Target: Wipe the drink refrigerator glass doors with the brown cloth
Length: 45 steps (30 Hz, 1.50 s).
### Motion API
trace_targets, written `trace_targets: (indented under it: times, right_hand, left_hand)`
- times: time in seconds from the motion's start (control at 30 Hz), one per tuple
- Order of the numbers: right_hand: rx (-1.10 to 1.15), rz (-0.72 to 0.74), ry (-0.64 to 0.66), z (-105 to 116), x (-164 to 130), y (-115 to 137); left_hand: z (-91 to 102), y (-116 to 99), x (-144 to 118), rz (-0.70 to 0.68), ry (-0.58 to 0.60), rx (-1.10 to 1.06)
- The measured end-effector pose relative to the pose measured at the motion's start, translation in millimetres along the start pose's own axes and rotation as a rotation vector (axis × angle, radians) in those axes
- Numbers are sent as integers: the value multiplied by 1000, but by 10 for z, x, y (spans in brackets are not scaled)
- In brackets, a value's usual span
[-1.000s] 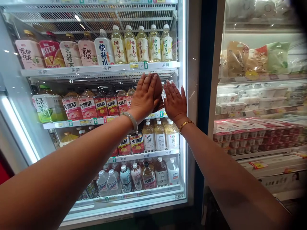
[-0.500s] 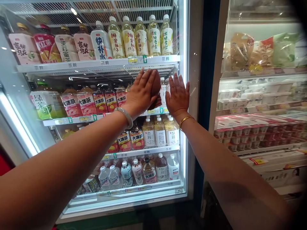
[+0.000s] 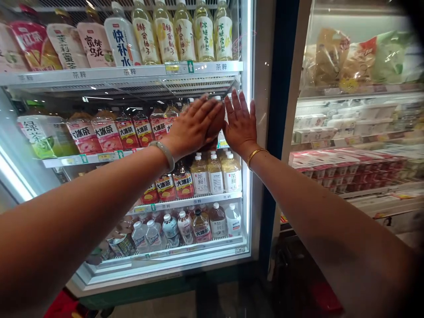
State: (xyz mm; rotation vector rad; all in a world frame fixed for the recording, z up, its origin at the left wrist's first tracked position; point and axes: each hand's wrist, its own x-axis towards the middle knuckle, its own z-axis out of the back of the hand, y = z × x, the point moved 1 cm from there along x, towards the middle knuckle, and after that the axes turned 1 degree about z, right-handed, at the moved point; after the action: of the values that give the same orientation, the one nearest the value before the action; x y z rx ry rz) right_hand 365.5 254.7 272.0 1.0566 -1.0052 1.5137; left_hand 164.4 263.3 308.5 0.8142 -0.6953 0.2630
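Note:
Both arms reach forward to the glass door (image 3: pixel 109 95) of a lit drinks fridge. My left hand (image 3: pixel 192 126), with a pale bangle (image 3: pixel 164 155) at the wrist, is flat with its fingers stretched out. A dark shape beside it looks like its reflection in the glass. My right hand (image 3: pixel 240 126), with a gold bracelet (image 3: pixel 253 155), is held upright by the right side of the door, its fingers spread. Neither hand holds anything. Behind the glass, tea bottles (image 3: pixel 215 179) stand under the hands, and yellow drink bottles (image 3: pixel 203 37) are on the shelf above.
The fridge's lit right edge (image 3: pixel 247 185) runs down beside a dark blue post (image 3: pixel 281 132). To the right, an open chiller displays pink-topped yogurt packs (image 3: pixel 344 172) and bagged goods (image 3: pixel 333 57). Bottles with red labels (image 3: pixel 106 132) line the middle shelf.
The view has moved, so the upper shelves sit higher and farther left. My hands are nearer each other, with both still flat and fingers extended.

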Motion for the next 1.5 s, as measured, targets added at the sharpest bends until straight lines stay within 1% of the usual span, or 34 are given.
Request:
trace_targets:
  times: [0.1, 0.17, 0.27, 0.33, 0.43, 0.53, 0.6, 0.67, 0.73, 0.77, 0.83, 0.9, 0.97, 1.07, 1.13, 1.17, 1.27, 1.3, 1.33, 1.4, 1.5]
  right_hand:
    - [-21, -11, 16, -7, -7, -4]
    - [-9, -9, 16, -16, -11, -12]
    - [30, -2, 11, -29, -15, -34]
    - [45, -7, 10, -32, -18, -43]
    - [50, -26, 1, -25, -24, -37]
    - [66, -35, -3, -10, -26, -18]
    - [69, -42, -2, 5, -27, -7]
    - [62, -59, 2, 31, -34, -2]
    - [50, -82, 10, 68, -48, -3]
    - [43, -96, 13, 88, -56, -7]
    - [28, -119, 4, 118, -67, -19]
    - [33, -117, -14, 127, -66, -33]
    - [47, -112, -16, 118, -52, -47]
    - [45, -134, 5, 118, -30, -48]
    - [28, -121, 12, 140, -25, -31]
    - [11, -113, 16, 153, -25, -21]
    - [-40, -104, 24, 176, -25, -7]
    - [-45, -109, 25, 178, -23, -9]
    - [-44, -112, 24, 181, -20, -12]
    - [-42, -111, 15, 199, -15, -19]
    - [-93, -111, 16, 268, -23, -22]
  left_hand:
    - [-63, -19, 121, 166, -121, -13]
    - [-165, -120, 113, 195, -150, -21]
    - [-302, -287, -10, 143, -102, -34]
    - [-330, -348, -113, 91, -59, -26]
    - [-262, -329, -193, 23, -1, -5]
    - [-139, -215, -141, -18, 71, -8]
    - [-81, -129, -59, 31, 58, -13]
    - [-75, -76, 18, 146, -23, -28]
    - [-129, -90, 60, 246, -94, -67]
    - [-172, -125, 62, 268, -103, -97]
    - [-263, -236, 33, 251, -64, -164]
    - [-328, -352, -27, 183, 4, -213]
    - [-343, -408, -80, 113, 46, -228]
    - [-284, -335, -67, 75, 105, -255]
    - [-216, -225, 17, 66, 141, -196]
    - [-181, -170, 74, 84, 115, -142]
    - [-128, -89, 228, 254, -20, -17]
    - [-136, -108, 254, 290, -36, -4]
    - [-157, -151, 261, 300, -28, -3]
    - [-225, -288, 214, 253, 27, -28]
    - [-330, -510, 41, 152, 40, -75]
